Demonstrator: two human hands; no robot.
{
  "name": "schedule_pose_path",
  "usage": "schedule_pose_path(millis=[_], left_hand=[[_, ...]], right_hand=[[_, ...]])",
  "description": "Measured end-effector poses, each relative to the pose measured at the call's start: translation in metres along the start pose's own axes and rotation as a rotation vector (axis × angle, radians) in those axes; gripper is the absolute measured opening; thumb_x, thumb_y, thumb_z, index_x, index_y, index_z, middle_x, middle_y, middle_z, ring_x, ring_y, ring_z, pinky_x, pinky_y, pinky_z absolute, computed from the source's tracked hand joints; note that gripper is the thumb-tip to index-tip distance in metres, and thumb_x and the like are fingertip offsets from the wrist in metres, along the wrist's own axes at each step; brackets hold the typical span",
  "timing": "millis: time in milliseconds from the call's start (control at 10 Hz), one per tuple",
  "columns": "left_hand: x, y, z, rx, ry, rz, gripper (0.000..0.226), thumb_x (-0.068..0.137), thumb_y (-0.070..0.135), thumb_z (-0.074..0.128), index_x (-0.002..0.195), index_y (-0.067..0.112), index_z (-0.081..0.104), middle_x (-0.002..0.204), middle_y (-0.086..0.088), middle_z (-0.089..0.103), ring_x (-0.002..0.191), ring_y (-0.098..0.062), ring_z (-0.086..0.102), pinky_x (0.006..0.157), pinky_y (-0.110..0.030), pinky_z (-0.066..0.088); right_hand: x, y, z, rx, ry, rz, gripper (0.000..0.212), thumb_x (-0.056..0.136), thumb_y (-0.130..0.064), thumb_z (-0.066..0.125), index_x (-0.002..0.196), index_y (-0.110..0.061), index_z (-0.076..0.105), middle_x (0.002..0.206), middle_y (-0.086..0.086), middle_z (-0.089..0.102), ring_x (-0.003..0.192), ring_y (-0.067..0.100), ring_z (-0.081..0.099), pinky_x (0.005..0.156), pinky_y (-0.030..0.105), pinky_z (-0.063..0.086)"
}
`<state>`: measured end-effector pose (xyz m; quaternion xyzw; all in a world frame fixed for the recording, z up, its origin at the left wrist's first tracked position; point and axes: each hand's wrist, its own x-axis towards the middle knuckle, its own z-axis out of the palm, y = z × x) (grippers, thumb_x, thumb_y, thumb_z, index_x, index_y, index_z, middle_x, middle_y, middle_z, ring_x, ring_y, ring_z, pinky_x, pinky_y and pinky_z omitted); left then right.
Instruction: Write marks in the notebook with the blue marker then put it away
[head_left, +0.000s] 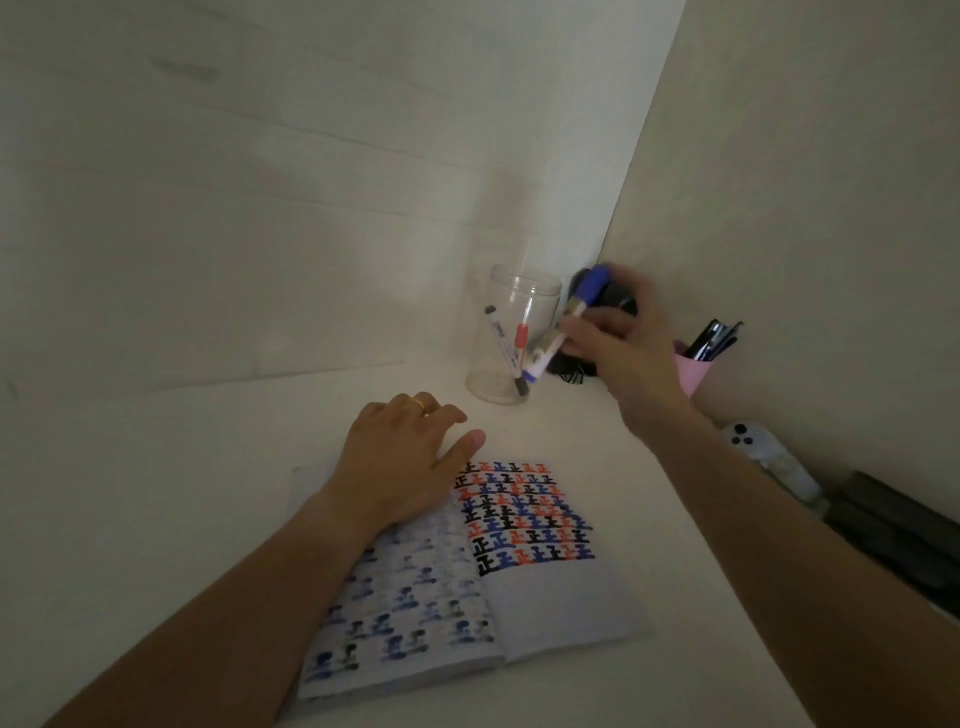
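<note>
Marker (566, 322), pinched in the right hand (618, 343), tilts beside the jar (511, 338), hiding a dark object behind. Left hand (405, 457) lies spread flat on the notebook (519, 561); a pink cup (693, 371) stands near.

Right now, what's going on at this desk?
A person is at a white desk with an open notebook whose right page is partly filled with rows of blue, red and black marks. The left hand rests flat on the left page. The right hand holds the blue marker beside a clear jar that already has a red and a black marker inside. It looks as if the writing is done and the marker is about to be put away.
</note>
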<state>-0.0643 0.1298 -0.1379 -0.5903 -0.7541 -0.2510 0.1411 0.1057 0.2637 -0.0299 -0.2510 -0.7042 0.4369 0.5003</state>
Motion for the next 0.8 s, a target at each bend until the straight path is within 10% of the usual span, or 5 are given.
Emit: schedule_pose_path(millis=[200,400,800], left_hand=[[-0.004,-0.004,0.001,0.028,0.026,-0.025,0.054,0.095,0.061,0.03,0.121,0.028,0.063,0.113,-0.003,0.07,0.1,-0.024,0.064,0.088,-0.041,0.046],[-0.003,-0.003,0.003,0.043,0.044,-0.012,0.055,0.096,0.06,0.027,0.122,0.027,0.063,0.115,-0.004,0.069,0.102,-0.025,0.063,0.091,-0.042,0.046],[-0.002,-0.002,0.004,0.032,0.031,-0.028,0.055,0.096,0.06,0.026,0.122,0.029,0.063,0.116,-0.003,0.069,0.103,-0.023,0.062,0.092,-0.042,0.045]], right_hand=[[0.074,-0.022,0.027,-0.288,0.322,-0.228,0.045,0.091,-0.006,0.067,0.128,-0.018,0.044,0.085,0.011,0.076,0.073,0.017,0.071,0.07,0.025,0.058],[0.097,0.016,0.038,-0.52,0.276,-0.145,0.025,0.091,-0.016,0.072,0.113,-0.014,0.06,0.089,0.001,0.072,0.066,-0.001,0.059,0.05,0.005,0.039],[0.106,0.017,0.045,-0.711,0.208,-0.139,0.022,0.09,-0.021,0.071,0.109,-0.011,0.074,0.105,0.005,0.077,0.097,0.019,0.069,0.085,0.027,0.05]])
